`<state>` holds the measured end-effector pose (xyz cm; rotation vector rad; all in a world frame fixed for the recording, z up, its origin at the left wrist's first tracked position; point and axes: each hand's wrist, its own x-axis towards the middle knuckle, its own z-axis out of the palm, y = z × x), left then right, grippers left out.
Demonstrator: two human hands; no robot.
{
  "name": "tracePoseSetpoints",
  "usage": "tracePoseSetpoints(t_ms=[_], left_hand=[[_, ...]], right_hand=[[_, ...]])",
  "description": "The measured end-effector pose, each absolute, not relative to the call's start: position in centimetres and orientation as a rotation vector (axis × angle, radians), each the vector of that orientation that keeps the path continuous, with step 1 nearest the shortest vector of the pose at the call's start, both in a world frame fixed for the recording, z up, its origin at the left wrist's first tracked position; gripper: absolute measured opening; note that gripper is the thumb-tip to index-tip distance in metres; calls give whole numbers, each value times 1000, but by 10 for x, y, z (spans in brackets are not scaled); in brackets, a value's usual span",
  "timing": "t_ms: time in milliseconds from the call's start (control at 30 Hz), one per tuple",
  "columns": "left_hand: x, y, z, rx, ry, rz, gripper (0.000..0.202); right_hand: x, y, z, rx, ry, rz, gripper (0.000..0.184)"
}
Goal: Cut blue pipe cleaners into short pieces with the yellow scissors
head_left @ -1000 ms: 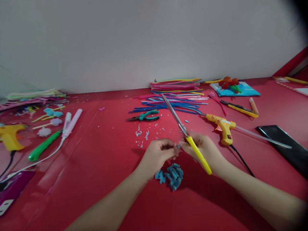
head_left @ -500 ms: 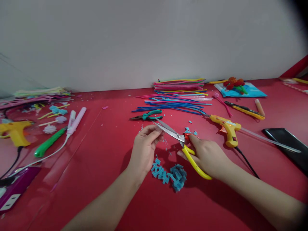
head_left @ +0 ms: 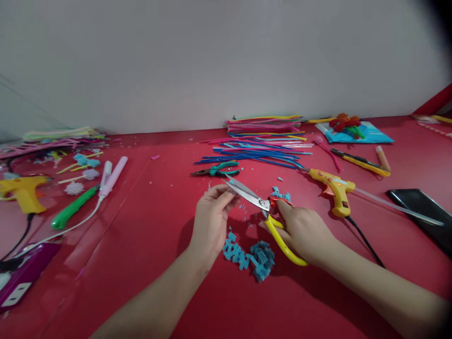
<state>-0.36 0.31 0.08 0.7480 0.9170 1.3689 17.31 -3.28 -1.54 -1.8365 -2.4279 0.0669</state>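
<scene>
My right hand grips yellow-handled scissors, blades pointing left and slightly apart. My left hand has its fingers pinched together at the blade tips, on something too small to make out. Below the hands lies a pile of short blue pipe-cleaner pieces on the red table. A few more blue bits sit just behind the scissors' pivot.
Green-handled pliers and long coloured pipe cleaners lie behind. A yellow glue gun with its cord and a black phone are right. Another glue gun, a green tool and a pink device are left.
The scissors swung down from pointing away to pointing left at the left hand's fingertips. The left hand moved up and left. More blue pieces lie in the pile.
</scene>
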Motion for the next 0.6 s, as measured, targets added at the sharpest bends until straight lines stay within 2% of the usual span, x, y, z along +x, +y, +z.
tracePoseSetpoints(t_ms=[300,600], left_hand=[[-3,4,0,770,895,1361,6],[-4,2,2,756,905,1350,5]], right_hand=[[173,-32,-13,-1844,-2445,66,48],[176,-32,-17,-1804,-2448,42,35]])
